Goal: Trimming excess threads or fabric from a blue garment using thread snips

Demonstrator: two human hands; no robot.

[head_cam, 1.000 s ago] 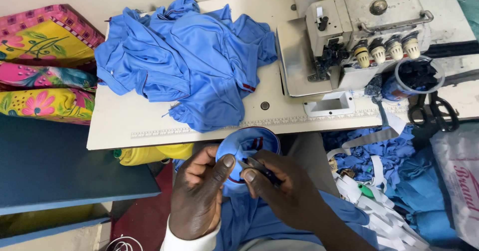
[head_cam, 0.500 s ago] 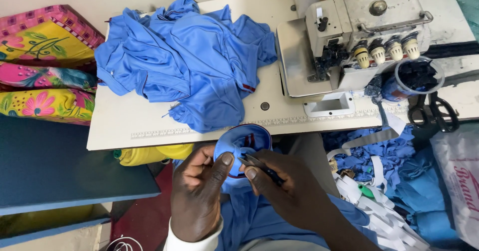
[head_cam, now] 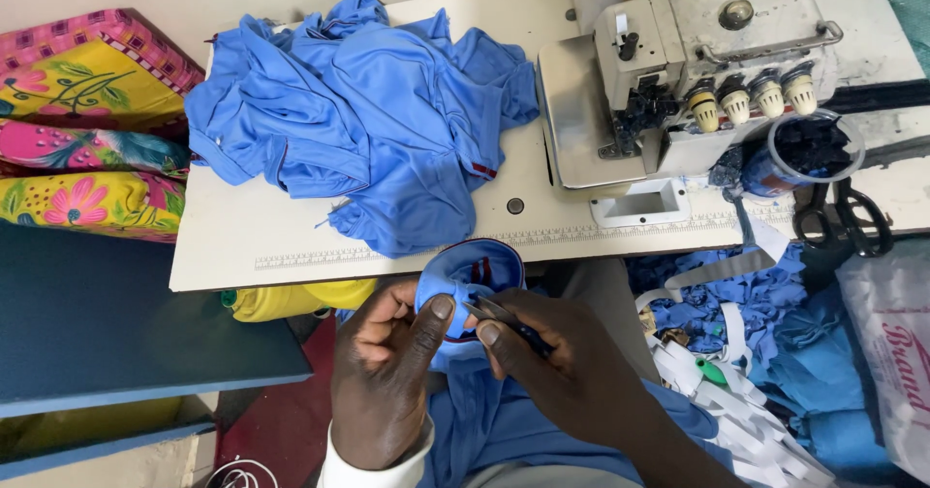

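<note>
My left hand [head_cam: 387, 372] pinches the edge of a blue garment piece [head_cam: 468, 277], its thumb pressed on the cloth just below the table's front edge. My right hand [head_cam: 572, 367] holds small dark thread snips [head_cam: 504, 318], their tips against the same edge of the cloth, close to my left thumb. The rest of that blue garment hangs down over my lap. A heap of blue garments [head_cam: 363, 120] lies on the white sewing table [head_cam: 242, 241]. The overlock sewing machine [head_cam: 697, 62] stands at the table's right.
Black scissors [head_cam: 841, 219] lie on the table by a clear cup of dark scraps [head_cam: 812, 149]. Blue and white fabric strips [head_cam: 736, 352] pile at the lower right beside a white plastic bag [head_cam: 896, 352]. Floral cushions [head_cam: 87, 129] and a dark blue bench [head_cam: 116, 333] sit left.
Both hands have shifted slightly along the garment edge, and the snips' tips sit closer to my left thumb. The pile and machine have not moved.
</note>
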